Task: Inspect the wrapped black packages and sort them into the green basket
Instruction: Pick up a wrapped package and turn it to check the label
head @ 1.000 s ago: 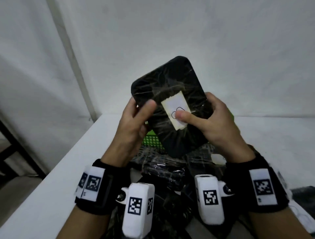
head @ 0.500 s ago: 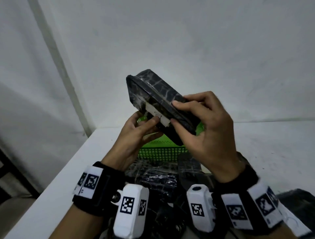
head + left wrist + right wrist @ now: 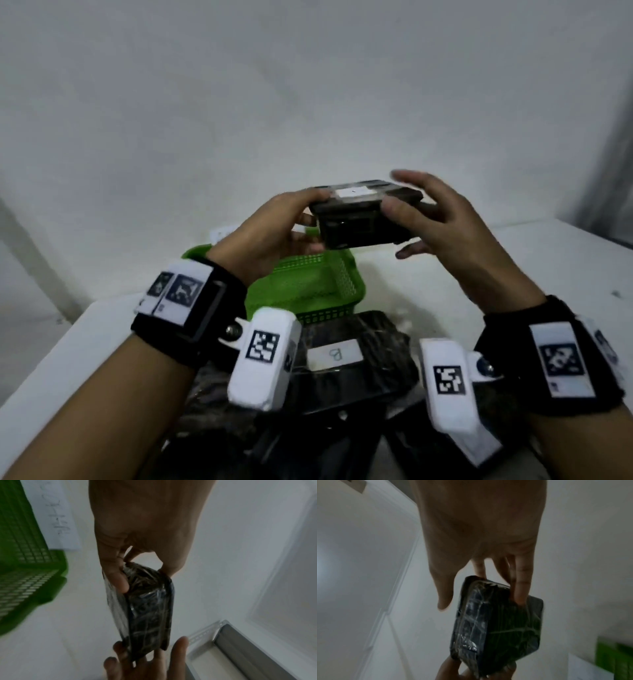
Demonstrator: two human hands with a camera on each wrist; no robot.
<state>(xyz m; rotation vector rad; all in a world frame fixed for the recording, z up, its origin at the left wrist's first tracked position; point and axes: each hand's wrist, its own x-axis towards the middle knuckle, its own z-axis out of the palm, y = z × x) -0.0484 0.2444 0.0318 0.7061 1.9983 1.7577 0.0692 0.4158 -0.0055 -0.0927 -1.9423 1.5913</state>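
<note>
A black package in clear wrap, white label facing up, hangs level above the green basket. My left hand pinches its left end, thumb on top and fingers beneath. The left wrist view shows this grip on the package. My right hand is at the right end with its fingers spread and fairly straight. In the right wrist view two fingers touch the package while the thumb stands off it. No package shows in the visible part of the basket.
Several more wrapped black packages lie piled on the white table in front of the basket, one with a white label. A sheet of paper lies behind the basket. The table's left edge is close.
The package has turned from tilted to level with its label up, and has come down over the basket. My right hand has loosened from a firm grip to spread fingers.
</note>
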